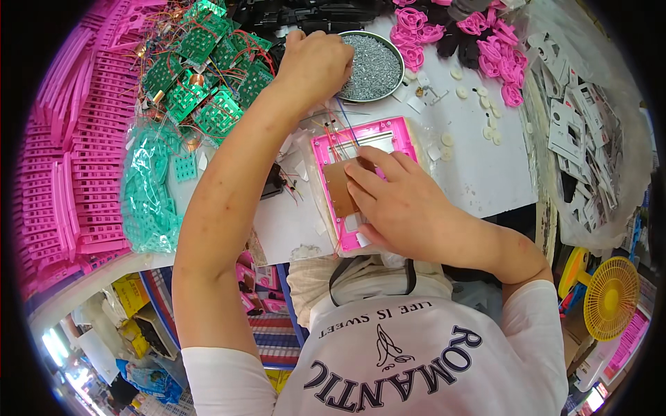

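My left hand point(312, 64) reaches to the left rim of a round metal tray point(402, 69) filled with small grey screws point(374, 64). Its fingers are curled, and whatever is between them is hidden. A pink plastic casing point(409, 132) lies in front of me with its inner side up. My right hand point(395, 191) rests on it, fingers stretched over a brown board point(340, 188) inside the casing, thumb apart near the casing's lower part. Thin red wires point(331, 142) and a blue wire-like strand point(347, 121) run from the casing's upper end towards my left hand.
Green circuit boards point(208, 41) with wires pile up at the far left, beside a bag of teal parts point(149, 187). Pink casings point(104, 139) are stacked left. Pink cords point(496, 55) and white discs point(490, 132) lie far right. A bag of white parts point(576, 132) borders the table.
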`<state>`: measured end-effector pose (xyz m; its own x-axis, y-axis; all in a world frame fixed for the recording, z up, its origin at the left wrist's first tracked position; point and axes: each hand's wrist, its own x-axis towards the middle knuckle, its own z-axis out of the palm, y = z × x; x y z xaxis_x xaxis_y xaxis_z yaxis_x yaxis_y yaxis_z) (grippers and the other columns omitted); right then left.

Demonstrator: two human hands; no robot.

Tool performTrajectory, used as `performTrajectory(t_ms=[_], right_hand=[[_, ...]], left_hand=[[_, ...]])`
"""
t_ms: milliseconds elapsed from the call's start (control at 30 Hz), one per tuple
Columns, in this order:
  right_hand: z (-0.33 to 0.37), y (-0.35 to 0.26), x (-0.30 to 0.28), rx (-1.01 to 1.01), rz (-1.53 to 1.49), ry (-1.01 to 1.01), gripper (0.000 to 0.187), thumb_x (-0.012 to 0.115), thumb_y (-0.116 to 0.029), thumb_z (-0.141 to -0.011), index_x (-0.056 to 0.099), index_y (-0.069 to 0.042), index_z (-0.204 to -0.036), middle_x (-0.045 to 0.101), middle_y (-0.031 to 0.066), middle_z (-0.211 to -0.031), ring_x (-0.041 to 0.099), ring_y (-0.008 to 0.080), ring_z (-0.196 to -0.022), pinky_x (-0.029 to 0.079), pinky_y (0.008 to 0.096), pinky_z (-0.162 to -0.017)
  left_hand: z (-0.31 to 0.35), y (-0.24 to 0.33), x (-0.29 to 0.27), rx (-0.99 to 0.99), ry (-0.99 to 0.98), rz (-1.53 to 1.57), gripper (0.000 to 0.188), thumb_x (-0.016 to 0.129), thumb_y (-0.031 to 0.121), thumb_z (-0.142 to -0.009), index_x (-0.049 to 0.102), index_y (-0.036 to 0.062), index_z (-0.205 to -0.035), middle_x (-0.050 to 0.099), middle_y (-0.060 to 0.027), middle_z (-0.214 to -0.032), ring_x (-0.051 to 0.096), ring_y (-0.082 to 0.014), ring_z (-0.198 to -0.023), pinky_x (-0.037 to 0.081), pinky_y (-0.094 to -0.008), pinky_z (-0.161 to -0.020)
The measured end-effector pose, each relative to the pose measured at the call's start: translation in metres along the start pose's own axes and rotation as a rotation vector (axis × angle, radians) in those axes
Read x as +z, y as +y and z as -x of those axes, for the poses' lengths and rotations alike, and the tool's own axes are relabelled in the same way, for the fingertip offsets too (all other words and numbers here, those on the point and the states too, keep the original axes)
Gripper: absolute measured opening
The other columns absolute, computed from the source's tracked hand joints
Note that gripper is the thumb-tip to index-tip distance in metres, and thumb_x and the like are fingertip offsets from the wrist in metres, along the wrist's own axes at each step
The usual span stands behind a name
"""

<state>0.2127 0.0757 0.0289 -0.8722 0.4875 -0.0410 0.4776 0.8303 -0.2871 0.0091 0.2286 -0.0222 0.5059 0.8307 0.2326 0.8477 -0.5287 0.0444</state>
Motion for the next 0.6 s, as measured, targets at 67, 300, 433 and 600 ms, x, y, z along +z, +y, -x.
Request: performTrajectory(t_ms=[67,300,433,600], right_hand=[[-0.005,0.012,-0.009,-0.047,-0.128,0.132,0.042,0.076,-0.021,-0.081,0.068,0.005,-0.113,0.064,0.0187,-0.128,0.052,0.0346,-0.128,0.048,0.0461,-0.100],[-0.031,0.138,-0.099,0.030,-0.524,1.405,0.041,0.068,-0.013,-0.094,0.056,0.002,-0.130,0.072,0.0150,-0.100,0.072,0.0245,-0.087,0.057,0.0344,-0.078],[-0.070,0.138,-0.119,-0.030,-1.074,0.968,0.042,0.067,-0.011,-0.096,0.054,0.003,-0.134,0.073,0.0147,-0.101,0.072,0.0236,-0.086,0.057,0.0328,-0.078],[-0.050,0.147,-0.111,-0.326,-1.301,0.325,0.046,0.070,-0.018,-0.094,0.055,0.002,-0.132,0.072,0.0137,-0.098,0.070,0.0216,-0.084,0.056,0.0309,-0.077]], left_hand=[[-0.001,-0.002,0.004,-0.023,0.045,-0.024,0.013,0.071,0.027,-0.089,0.072,0.0143,-0.088,0.069,-0.0031,-0.094,0.065,-0.0259,-0.099,0.040,-0.0492,-0.090],[-0.025,0.004,0.009,-0.037,0.012,-0.024,0.034,0.062,0.037,-0.097,0.071,0.0096,-0.080,0.071,-0.0090,-0.077,0.069,-0.0311,-0.081,0.042,-0.0481,-0.085],[-0.016,0.001,0.001,-0.088,0.223,0.130,0.033,0.067,0.034,-0.095,0.069,0.0054,-0.078,0.069,-0.0103,-0.070,0.067,-0.0320,-0.072,0.046,-0.0458,-0.076],[0.046,0.040,-0.050,-0.094,0.248,0.579,0.022,0.077,0.021,-0.086,0.066,0.0042,-0.078,0.067,-0.0094,-0.073,0.065,-0.0254,-0.070,0.046,-0.0414,-0.068]])
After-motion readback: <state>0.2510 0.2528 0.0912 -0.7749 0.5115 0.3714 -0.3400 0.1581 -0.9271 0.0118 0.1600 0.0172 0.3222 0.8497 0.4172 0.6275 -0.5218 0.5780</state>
